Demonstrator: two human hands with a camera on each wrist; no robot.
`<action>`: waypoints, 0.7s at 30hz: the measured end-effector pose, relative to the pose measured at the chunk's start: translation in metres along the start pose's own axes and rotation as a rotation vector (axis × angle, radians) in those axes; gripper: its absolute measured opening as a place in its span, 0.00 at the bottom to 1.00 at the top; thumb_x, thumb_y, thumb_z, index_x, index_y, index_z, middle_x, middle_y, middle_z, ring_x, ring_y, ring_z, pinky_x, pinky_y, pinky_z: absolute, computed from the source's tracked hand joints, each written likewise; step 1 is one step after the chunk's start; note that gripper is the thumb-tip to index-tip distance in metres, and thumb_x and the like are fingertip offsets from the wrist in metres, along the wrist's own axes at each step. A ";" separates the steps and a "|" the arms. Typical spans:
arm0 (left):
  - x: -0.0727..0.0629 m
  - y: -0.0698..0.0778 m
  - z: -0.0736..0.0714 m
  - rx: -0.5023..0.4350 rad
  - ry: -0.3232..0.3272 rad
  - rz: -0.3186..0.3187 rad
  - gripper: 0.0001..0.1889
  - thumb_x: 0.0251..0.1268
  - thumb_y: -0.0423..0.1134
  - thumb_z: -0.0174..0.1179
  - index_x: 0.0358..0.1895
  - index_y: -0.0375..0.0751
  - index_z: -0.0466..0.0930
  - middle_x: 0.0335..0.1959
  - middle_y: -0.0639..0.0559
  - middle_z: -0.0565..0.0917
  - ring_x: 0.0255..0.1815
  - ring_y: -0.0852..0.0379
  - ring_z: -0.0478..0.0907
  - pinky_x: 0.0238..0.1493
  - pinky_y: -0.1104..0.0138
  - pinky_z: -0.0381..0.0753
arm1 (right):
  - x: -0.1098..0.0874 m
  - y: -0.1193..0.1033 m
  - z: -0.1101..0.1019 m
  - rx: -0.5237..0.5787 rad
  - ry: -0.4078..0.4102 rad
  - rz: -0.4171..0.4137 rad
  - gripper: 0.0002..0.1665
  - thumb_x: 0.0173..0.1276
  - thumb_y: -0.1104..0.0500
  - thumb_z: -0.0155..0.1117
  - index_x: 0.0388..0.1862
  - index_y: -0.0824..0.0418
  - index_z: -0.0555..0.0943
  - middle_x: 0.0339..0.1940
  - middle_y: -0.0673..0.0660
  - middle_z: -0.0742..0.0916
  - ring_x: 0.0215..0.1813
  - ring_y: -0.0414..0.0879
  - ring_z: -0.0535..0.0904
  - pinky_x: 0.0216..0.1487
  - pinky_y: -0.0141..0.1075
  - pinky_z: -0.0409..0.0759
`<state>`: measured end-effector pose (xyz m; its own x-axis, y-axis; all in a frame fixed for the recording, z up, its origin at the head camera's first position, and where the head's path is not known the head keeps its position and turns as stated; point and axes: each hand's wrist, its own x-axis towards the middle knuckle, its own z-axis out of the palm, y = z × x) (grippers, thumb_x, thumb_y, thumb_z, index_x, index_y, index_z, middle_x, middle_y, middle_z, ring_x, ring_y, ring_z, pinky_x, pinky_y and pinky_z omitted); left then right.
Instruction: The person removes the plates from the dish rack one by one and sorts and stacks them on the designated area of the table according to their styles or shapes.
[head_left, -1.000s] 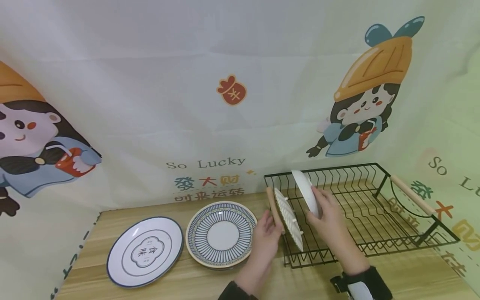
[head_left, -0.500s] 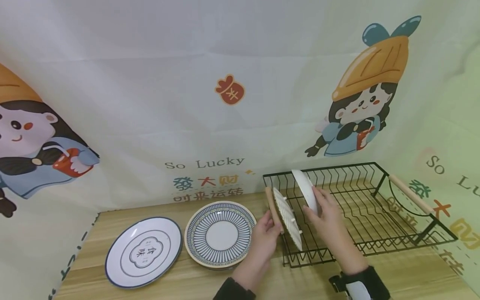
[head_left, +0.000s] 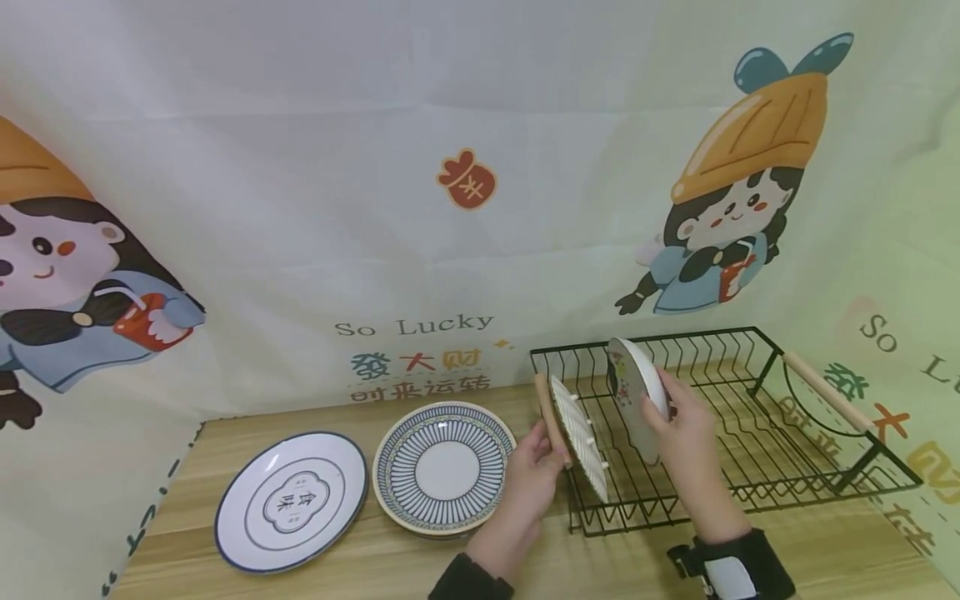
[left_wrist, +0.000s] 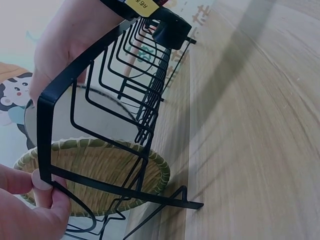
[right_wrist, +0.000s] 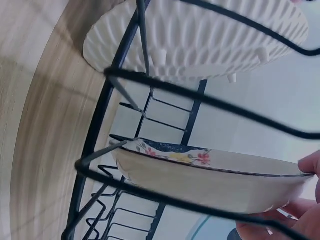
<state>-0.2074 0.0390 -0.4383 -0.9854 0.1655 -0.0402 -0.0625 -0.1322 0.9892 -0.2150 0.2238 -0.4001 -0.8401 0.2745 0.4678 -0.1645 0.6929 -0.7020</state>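
My left hand [head_left: 525, 483] holds the near wooden handle [head_left: 551, 421] of a black wire dish rack [left_wrist: 45, 130]. My right hand [head_left: 690, 442] pinches the rim of a white dish [head_left: 633, 396] with coloured flowers. That dish stands on edge, tilted, among the rack's wires; in the right wrist view its dark-edged rim and floral inside show. To its left, a white dish with a ribbed, footed underside [head_left: 579, 437] leans against the handle end. Its other face, in the left wrist view, looks like woven basketry [left_wrist: 100, 175].
Left of the rack, a blue-and-white striped plate [head_left: 446, 471] lies on the wood-grain table [head_left: 585, 575], seemingly on another dish. Further left lies a blue-rimmed white plate [head_left: 292, 504]. A printed cloth [head_left: 300, 208] hangs behind. The rack's far handle [head_left: 825, 392] stands at right.
My right hand has shifted right with the floral dish, which has turned so that its inner face shows. My left hand stays on the rack's handle.
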 end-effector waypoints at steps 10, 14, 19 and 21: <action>0.001 0.001 -0.003 -0.001 0.012 0.002 0.31 0.66 0.29 0.51 0.71 0.30 0.53 0.58 0.37 0.74 0.61 0.45 0.71 0.65 0.54 0.71 | -0.002 0.005 -0.003 0.062 0.129 0.066 0.24 0.67 0.60 0.60 0.61 0.67 0.75 0.51 0.73 0.81 0.43 0.66 0.82 0.35 0.56 0.83; 0.003 -0.001 -0.003 0.003 0.014 0.000 0.31 0.66 0.29 0.52 0.71 0.31 0.54 0.58 0.39 0.75 0.61 0.46 0.72 0.65 0.54 0.71 | -0.002 0.008 -0.005 0.043 0.171 0.073 0.24 0.67 0.60 0.59 0.59 0.68 0.75 0.50 0.73 0.82 0.41 0.65 0.83 0.34 0.56 0.83; 0.003 -0.004 -0.001 0.008 0.028 0.013 0.31 0.65 0.29 0.52 0.71 0.32 0.56 0.57 0.40 0.76 0.60 0.45 0.73 0.64 0.55 0.72 | -0.004 0.011 -0.011 0.012 0.225 0.093 0.22 0.67 0.59 0.59 0.58 0.68 0.77 0.46 0.73 0.83 0.37 0.64 0.84 0.33 0.56 0.84; 0.002 -0.004 -0.001 0.008 0.033 0.025 0.30 0.65 0.29 0.52 0.70 0.31 0.56 0.57 0.39 0.76 0.60 0.45 0.73 0.63 0.55 0.73 | -0.004 0.012 -0.014 0.029 0.236 0.108 0.23 0.67 0.58 0.58 0.58 0.68 0.77 0.47 0.73 0.83 0.38 0.65 0.83 0.33 0.56 0.83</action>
<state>-0.2092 0.0394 -0.4427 -0.9914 0.1296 -0.0200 -0.0367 -0.1279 0.9911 -0.2062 0.2403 -0.4034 -0.7101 0.4962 0.4996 -0.0979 0.6330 -0.7679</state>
